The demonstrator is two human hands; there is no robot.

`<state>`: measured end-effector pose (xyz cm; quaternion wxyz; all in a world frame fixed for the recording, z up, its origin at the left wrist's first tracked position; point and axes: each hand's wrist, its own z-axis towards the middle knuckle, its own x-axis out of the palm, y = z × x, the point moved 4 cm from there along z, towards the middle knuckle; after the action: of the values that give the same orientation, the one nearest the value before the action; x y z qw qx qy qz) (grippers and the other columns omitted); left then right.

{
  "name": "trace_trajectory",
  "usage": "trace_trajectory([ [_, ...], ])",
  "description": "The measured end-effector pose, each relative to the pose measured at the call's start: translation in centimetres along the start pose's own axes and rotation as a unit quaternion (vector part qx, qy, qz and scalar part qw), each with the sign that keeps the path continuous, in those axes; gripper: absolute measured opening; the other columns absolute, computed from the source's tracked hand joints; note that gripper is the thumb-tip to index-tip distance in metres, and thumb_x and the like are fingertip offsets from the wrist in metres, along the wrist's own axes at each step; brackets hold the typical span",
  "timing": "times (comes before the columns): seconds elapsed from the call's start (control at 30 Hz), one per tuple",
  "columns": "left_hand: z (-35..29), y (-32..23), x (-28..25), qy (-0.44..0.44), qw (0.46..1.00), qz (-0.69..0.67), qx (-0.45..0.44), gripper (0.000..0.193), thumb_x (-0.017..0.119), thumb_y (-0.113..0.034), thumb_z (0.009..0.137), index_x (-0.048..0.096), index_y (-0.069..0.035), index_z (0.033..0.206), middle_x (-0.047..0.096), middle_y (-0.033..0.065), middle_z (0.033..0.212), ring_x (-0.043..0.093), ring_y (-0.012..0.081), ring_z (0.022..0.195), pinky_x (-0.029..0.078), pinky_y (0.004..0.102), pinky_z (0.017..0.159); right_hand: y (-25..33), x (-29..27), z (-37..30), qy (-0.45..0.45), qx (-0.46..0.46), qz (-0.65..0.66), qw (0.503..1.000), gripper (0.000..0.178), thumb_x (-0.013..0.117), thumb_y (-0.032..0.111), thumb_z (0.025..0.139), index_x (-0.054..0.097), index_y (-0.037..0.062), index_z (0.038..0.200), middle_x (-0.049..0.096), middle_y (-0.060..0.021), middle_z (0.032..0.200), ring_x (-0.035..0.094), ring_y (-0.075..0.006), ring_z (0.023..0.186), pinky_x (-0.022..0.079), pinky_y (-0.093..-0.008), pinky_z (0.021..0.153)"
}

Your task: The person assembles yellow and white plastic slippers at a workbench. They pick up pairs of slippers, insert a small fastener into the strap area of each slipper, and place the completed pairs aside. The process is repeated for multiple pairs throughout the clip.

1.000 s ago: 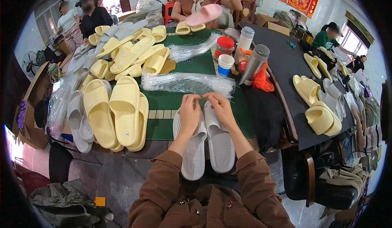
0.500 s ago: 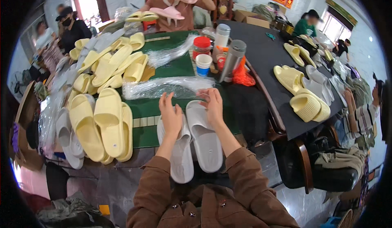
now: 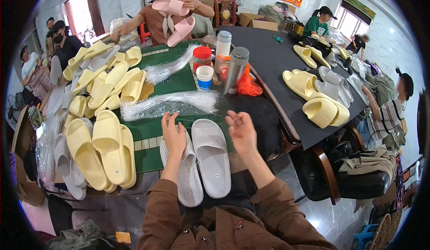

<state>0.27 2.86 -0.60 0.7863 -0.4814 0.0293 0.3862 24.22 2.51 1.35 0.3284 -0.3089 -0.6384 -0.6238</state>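
Observation:
A pair of grey slippers lies before me at the table's front edge: the left slipper (image 3: 189,185) and the right slipper (image 3: 214,160), side by side, toes pointing away. My left hand (image 3: 174,135) is over the left slipper's outer side and strap, fingers stretched and apart. To the right of the pair, my right hand (image 3: 243,133) hovers clear of it with loosely curled, parted fingers; I make out nothing in them. Just beyond the slippers a bundle of clear plastic strands (image 3: 165,104) lies across the green mat (image 3: 150,162).
Yellow slippers (image 3: 109,147) and grey ones are heaped at left. Paper cups (image 3: 204,77), a red-lidded jar (image 3: 202,57) and a steel flask (image 3: 236,71) stand beyond the strands. More slippers (image 3: 320,100) lie on the dark table at right. Across the table a person holds pink slippers (image 3: 181,30).
My right hand has moved off the right slipper's toe, out to the right. My left hand stays by the left slipper. The view has shifted, and the person opposite has reached toward the heap.

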Motion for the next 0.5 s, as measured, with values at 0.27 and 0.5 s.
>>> trace_trajectory([
  [0.27, -0.2, -0.4, -0.6, -0.007, 1.0, 0.0, -0.014, 0.032, 0.058, -0.002, 0.085, 0.061, -0.005, 0.116, 0.047, 0.0155, 0.135, 0.054, 0.0335, 0.117, 0.042, 0.0425, 0.098, 14.5, -3.6, -6.8, -0.042, -0.177, 0.024, 0.983, 0.015, 0.052, 0.019, 0.101, 0.057, 0.0072, 0.108, 0.05, 0.0024, 0.075, 0.036, -0.0036, 0.054, 0.028, -0.0173, 0.043],
  [0.5, 0.0, -0.4, -0.3, 0.0, 1.0, 0.007, -0.029, 0.028, 0.06, -0.005, 0.083, 0.064, -0.006, 0.111, 0.05, 0.0163, 0.132, 0.056, 0.0346, 0.11, 0.044, 0.0448, 0.094, 27.2, -13.9, -11.0, -0.12, -0.375, -0.12, 0.911, 0.032, 0.054, 0.019, 0.1, 0.052, -0.0008, 0.124, 0.056, -0.0073, 0.111, 0.057, -0.0135, 0.084, 0.049, -0.0185, 0.064],
])
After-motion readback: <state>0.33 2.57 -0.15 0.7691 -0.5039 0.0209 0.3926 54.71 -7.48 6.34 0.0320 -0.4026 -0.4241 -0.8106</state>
